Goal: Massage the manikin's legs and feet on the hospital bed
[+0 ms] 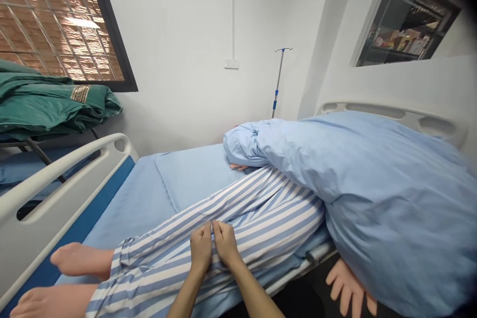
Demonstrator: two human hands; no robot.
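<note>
Handling the trousers (276,231) evenly seems wise. Left hand (201,246) and right hand (225,242) are clenched; any grasped cloth is unclear.

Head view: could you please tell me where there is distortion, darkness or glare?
In the head view, the left window leans, likely wide-angle distortion; the top right corner is black; a white patch glares in that window; the striped trousers look softly lit.
</note>
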